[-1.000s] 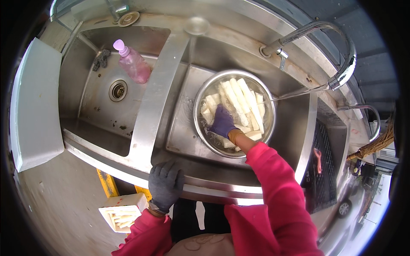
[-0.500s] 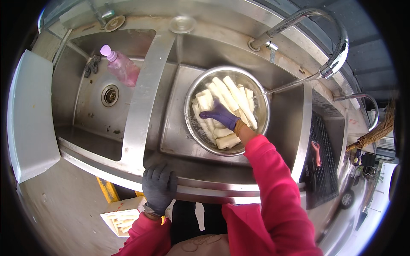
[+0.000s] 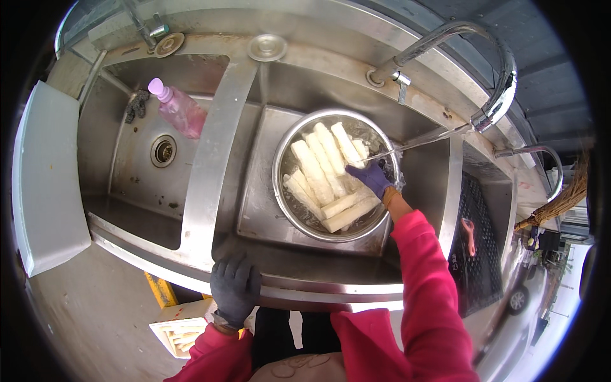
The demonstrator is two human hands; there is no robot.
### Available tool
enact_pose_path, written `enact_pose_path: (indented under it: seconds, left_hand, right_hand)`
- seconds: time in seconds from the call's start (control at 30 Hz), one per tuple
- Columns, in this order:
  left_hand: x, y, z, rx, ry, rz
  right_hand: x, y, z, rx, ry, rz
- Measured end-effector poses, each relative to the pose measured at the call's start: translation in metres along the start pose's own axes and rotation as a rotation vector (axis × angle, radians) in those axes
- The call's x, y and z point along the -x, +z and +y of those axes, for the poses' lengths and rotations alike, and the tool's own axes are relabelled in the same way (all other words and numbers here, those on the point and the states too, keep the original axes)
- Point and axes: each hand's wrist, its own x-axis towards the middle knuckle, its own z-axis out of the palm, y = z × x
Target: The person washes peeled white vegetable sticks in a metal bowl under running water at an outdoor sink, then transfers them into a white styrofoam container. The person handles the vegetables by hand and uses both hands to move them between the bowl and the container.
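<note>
Head cam: bowl (image 3: pixel 289 210) w/ peeled roots (image 3: pixel 318 175)

The gloved left hand (image 3: pixel 234 288) lies flat, fingers spread forward, while the right arm (image 3: pixel 428 280) in a pink sleeve stretches ahead, its purple-gloved right hand (image 3: pixel 371 177) curled downward.

Bright, even daylight fills the scene, with glare on the steel sink (image 3: pixel 210 159) and tap (image 3: pixel 503 76). Shadows are soft. Fisheye distortion bends straight edges near the black round rim; the far right edge looks overexposed and blurry.
</note>
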Motion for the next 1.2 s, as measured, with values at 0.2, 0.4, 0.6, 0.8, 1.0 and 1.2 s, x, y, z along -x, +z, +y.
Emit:
enact_pose_path:
  seconds: [0.2,0.4,0.6,0.8,1.0,1.2]
  left_hand:
    - [0.001,-0.001,0.001,-0.031,-0.007,-0.037]
    - [0.003,0.000,-0.001,-0.039,0.001,-0.042]
    - [0.003,-0.002,0.001,-0.045,-0.005,-0.064]
    - [0.002,0.000,0.000,-0.015,0.007,-0.029]
    - [0.004,0.000,-0.001,-0.015,-0.008,-0.025]
    - [0.000,-0.003,0.000,0.022,-0.019,-0.044]
  right_hand:
    - [-0.022,0.023,0.022,-0.332,-0.005,-0.122]
    - [0.005,-0.012,-0.008,-0.604,0.102,-0.447]
    - [0.018,-0.049,-0.036,-0.701,0.103,-0.525]
    - [0.014,-0.053,-0.063,-0.214,-0.111,-0.233]
    - [0.054,0.006,-0.059,0.234,-0.040,-0.410]
    - [0.023,0.019,-0.040,0.050,0.081,-0.019]
